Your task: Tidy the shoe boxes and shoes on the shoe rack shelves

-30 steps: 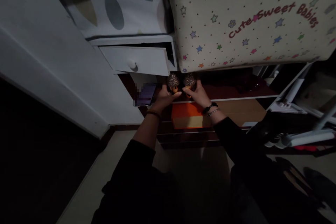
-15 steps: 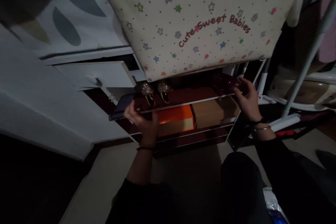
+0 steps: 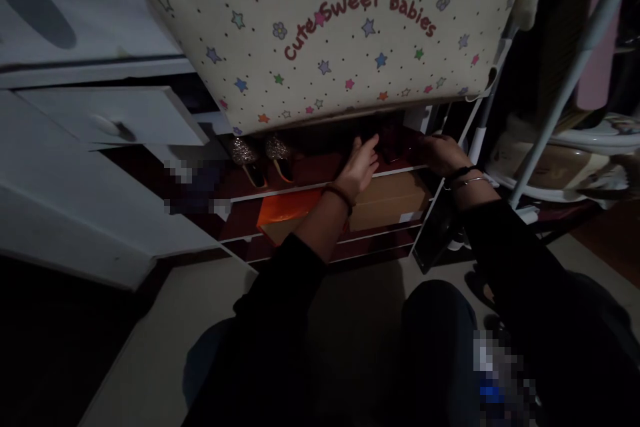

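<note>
On the upper shelf (image 3: pixel 320 170) of a rack, a glossy dark red pair of what look like shoes (image 3: pixel 400 143) sits at the right end, dim and partly in shadow. My right hand (image 3: pixel 445 155) has its fingers closed on the right end of this pair. Just left of it, my left hand (image 3: pixel 361 163) reaches over the shelf edge, fingers stretched out and holding nothing. Further left on the same shelf stand glittery shoes (image 3: pixel 277 152) with dark insides, side by side, toes toward the back.
Below are an orange box (image 3: pixel 285 207) and a brown cardboard box (image 3: pixel 387 200). A star-printed cream cloth (image 3: pixel 350 47) hangs over the rack's top. A white drawer (image 3: pixel 115 117) juts out at left; a grey pole (image 3: pixel 555 93) leans at right.
My left hand has moved right along the shelf, from beside the glittery shoes to near the dark red pair. My right hand has closed on that pair. The view has shifted right.
</note>
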Demonstrator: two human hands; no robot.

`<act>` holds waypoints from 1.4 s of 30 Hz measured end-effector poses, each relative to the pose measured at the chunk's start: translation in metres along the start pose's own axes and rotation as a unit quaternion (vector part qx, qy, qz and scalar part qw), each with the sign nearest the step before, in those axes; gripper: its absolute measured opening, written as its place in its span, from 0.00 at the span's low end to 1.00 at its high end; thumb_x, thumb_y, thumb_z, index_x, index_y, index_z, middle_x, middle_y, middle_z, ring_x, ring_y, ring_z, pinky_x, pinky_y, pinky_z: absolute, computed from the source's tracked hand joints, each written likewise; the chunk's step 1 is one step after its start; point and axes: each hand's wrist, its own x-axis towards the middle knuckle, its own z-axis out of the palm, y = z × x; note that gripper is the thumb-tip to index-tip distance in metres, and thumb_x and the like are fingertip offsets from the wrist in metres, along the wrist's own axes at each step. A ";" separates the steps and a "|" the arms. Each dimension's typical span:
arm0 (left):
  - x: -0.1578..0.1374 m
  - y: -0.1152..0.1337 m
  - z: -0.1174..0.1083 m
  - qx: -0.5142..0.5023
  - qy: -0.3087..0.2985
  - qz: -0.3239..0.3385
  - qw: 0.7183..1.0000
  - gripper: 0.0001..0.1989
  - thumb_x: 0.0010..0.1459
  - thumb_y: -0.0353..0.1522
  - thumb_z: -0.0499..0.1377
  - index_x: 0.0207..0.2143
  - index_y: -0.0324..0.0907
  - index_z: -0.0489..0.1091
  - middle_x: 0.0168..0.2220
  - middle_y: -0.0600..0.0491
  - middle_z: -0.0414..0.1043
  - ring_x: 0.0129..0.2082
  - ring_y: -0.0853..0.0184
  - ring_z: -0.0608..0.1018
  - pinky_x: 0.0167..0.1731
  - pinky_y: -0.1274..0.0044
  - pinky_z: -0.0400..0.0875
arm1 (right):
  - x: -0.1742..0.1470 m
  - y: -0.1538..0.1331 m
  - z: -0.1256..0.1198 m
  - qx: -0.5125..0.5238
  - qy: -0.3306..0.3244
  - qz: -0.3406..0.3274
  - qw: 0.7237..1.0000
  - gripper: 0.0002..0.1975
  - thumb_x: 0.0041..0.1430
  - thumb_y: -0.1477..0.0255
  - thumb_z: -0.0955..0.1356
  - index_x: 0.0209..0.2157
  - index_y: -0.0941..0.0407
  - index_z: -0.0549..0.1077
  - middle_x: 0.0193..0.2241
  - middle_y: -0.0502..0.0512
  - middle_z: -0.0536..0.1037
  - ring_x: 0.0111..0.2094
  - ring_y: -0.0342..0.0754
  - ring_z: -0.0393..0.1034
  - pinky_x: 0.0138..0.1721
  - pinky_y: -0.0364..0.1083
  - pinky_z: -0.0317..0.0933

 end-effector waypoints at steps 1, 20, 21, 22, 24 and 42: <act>0.004 0.000 0.003 -0.002 0.003 -0.004 1.000 0.48 0.65 0.44 0.65 0.78 0.58 0.40 0.77 0.41 0.55 0.75 0.54 0.63 0.71 0.61 0.59 | 0.001 -0.001 0.002 0.009 -0.006 0.009 1.000 0.11 0.50 0.75 0.75 0.33 0.53 0.72 0.28 0.55 0.80 0.31 0.51 0.78 0.35 0.51 0.78; 0.010 -0.017 0.019 0.016 0.066 0.108 0.992 0.38 0.66 0.36 0.66 0.72 0.49 0.50 0.65 0.43 0.73 0.59 0.58 0.80 0.64 0.65 0.67 | -0.008 0.017 0.034 0.103 -0.008 -0.016 0.995 0.26 0.42 0.72 0.83 0.39 0.52 0.69 0.37 0.48 0.81 0.37 0.47 0.78 0.40 0.50 0.80; 0.008 -0.016 0.016 0.017 0.068 0.111 0.991 0.38 0.66 0.36 0.66 0.71 0.49 0.50 0.65 0.43 0.73 0.58 0.60 0.80 0.64 0.66 0.68 | -0.010 0.016 0.034 0.093 -0.017 -0.005 0.995 0.27 0.42 0.70 0.84 0.39 0.52 0.68 0.36 0.47 0.80 0.36 0.47 0.78 0.37 0.49 0.81; 0.005 -0.014 0.014 0.016 0.072 0.114 0.991 0.38 0.66 0.36 0.65 0.71 0.48 0.50 0.65 0.43 0.72 0.57 0.61 0.80 0.63 0.67 0.69 | -0.012 0.016 0.036 0.085 -0.022 0.006 0.996 0.27 0.43 0.69 0.84 0.39 0.51 0.67 0.35 0.47 0.80 0.35 0.47 0.78 0.34 0.49 0.81; 0.000 -0.009 0.011 0.011 0.078 0.116 0.990 0.38 0.66 0.35 0.65 0.72 0.48 0.49 0.66 0.43 0.71 0.56 0.63 0.80 0.62 0.69 0.70 | -0.016 0.013 0.041 0.080 -0.028 0.018 0.996 0.28 0.44 0.69 0.84 0.39 0.50 0.66 0.34 0.46 0.79 0.34 0.48 0.78 0.30 0.48 0.81; -0.031 0.017 -0.073 0.013 0.072 0.161 0.984 0.28 0.60 0.39 0.71 0.59 0.52 0.65 0.63 0.50 0.75 0.60 0.62 0.78 0.41 0.77 0.76 | -0.047 -0.006 0.082 -0.023 -0.018 -0.188 0.982 0.31 0.42 0.58 0.79 0.47 0.50 0.69 0.39 0.49 0.79 0.37 0.49 0.73 0.38 0.49 0.75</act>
